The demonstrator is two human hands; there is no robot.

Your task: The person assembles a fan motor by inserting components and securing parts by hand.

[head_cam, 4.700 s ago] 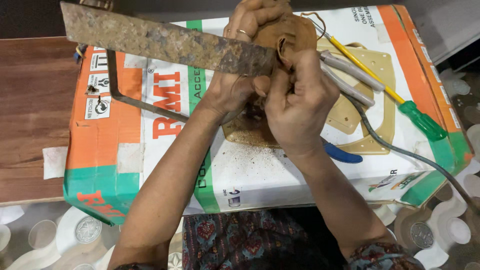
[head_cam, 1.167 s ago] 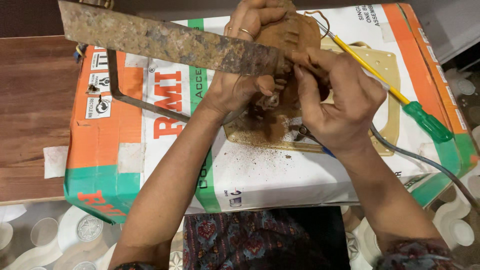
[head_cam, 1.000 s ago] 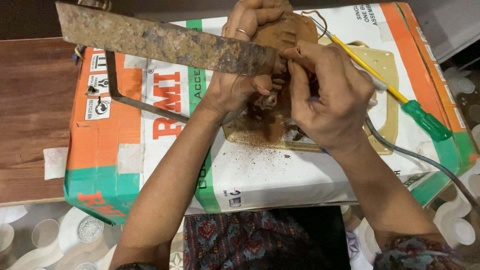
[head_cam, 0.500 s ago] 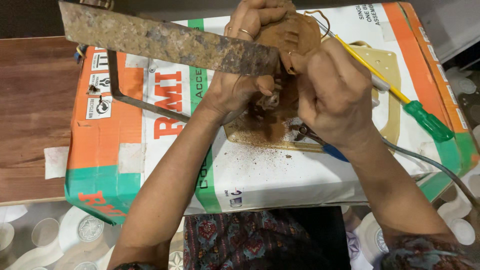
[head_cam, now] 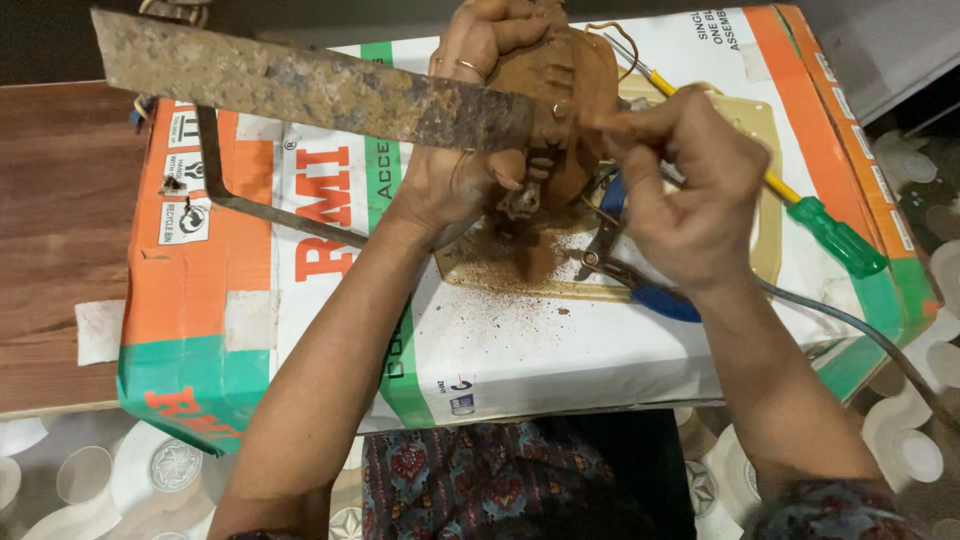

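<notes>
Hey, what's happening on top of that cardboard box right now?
A person is working on a rusty fan motor with a long rusted blade attached, held up over a cardboard box. The left hand grips the motor from behind, while the right hand pinches at something small on its front; what exactly cannot be made out. Blue-handled pliers and a green-handled screwdriver lie on the box, amid scattered rust crumbs.
</notes>
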